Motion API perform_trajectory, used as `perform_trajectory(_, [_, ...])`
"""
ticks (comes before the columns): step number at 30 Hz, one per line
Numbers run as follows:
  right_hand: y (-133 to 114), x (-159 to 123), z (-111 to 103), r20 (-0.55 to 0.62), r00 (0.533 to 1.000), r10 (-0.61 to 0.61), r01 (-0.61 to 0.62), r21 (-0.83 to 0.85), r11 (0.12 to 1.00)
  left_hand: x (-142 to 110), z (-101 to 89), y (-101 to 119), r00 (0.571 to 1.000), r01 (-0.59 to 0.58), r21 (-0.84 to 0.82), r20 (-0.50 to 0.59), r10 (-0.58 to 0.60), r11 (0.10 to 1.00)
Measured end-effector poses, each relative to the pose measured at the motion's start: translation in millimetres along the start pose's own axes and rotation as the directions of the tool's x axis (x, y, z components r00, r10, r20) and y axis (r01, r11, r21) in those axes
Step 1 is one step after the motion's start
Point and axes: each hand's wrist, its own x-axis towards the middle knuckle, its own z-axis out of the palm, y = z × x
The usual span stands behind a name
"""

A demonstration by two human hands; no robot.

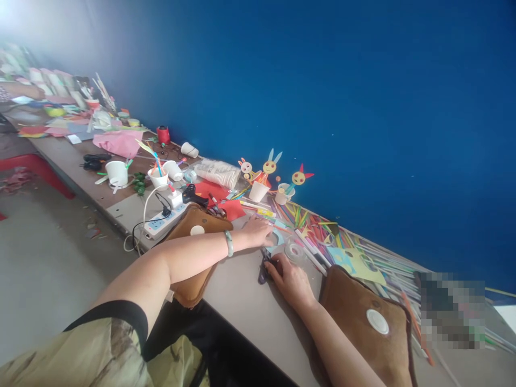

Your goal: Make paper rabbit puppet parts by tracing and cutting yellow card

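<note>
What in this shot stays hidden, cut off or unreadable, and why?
All in the head view:
- Scissors: handles partly hidden by the right hand; its hold is unclear.
- Whatever lies under the left hand: covered by the hand itself.
- Pixelated patch: contents masked.
- Far arm: blurred, cut off by the left edge.
- Cup bag: print too small.

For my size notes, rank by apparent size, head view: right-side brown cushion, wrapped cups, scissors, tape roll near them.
1. Right-side brown cushion
2. Wrapped cups
3. Scissors and tape roll, unranked: the right hand partly covers the scissors.
</note>
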Motion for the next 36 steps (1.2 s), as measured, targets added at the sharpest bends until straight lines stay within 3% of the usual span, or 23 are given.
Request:
perform_trajectory(6, [4,-1,3,-0.031,1.000,0.005,-0.005,-0.011,1.000,0,1.4,-1,0.999,0.009,-0.090,-0.039,-0.013,0.996])
perform_trajectory(14, [-2,-3,1,-0.058,0.998,0.037,-0.036,0.018,0.999,-5,-8.4,10,0.973,-0.081,-0.229,-0.229,0.027,0.970])
perform_trajectory(17, [0,-2,3,-0.087,0.995,0.045,-0.037,0.095,0.995,-8,-9.5,11,0.960,-0.111,-0.258,-0.276,0.037,0.960])
perform_trajectory(20, [3,-1,5,-0.221,0.966,0.132,-0.070,0.268,0.961,-11,-10.9,13,0.947,-0.152,-0.319,-0.320,0.045,0.935])
perform_trajectory(23, [6,2,4,-0.372,0.876,0.306,-0.077,0.519,0.851,-15,-15.0,19,0.945,-0.186,-0.416,-0.323,0.046,0.890])
perform_trajectory(25, [6,4,3,-0.357,0.843,0.401,-0.051,0.691,0.721,-19,-18.7,26,0.958,-0.176,-0.471,-0.284,0.040,0.865])
perform_trajectory(28, [5,6,0,-0.213,0.881,0.423,-0.022,0.874,0.486,-25,-23.7,38,0.978,-0.168,-0.533,-0.194,0.074,0.829])
perform_trajectory(30, [6,6,-1,-0.149,0.908,0.390,-0.015,0.922,0.387,-29,-26.3,43,0.981,-0.189,-0.565,-0.152,0.124,0.803])
perform_trajectory(32, [7,7,-2,-0.137,0.909,0.393,-0.009,0.937,0.349,-30,-29.2,45,0.983,-0.181,-0.581,-0.135,0.125,0.794])
perform_trajectory(36, [12,8,-4,-0.158,0.860,0.484,0.004,0.953,0.304,-29,-37.6,40,0.997,-0.056,-0.562,-0.082,0.011,0.825])
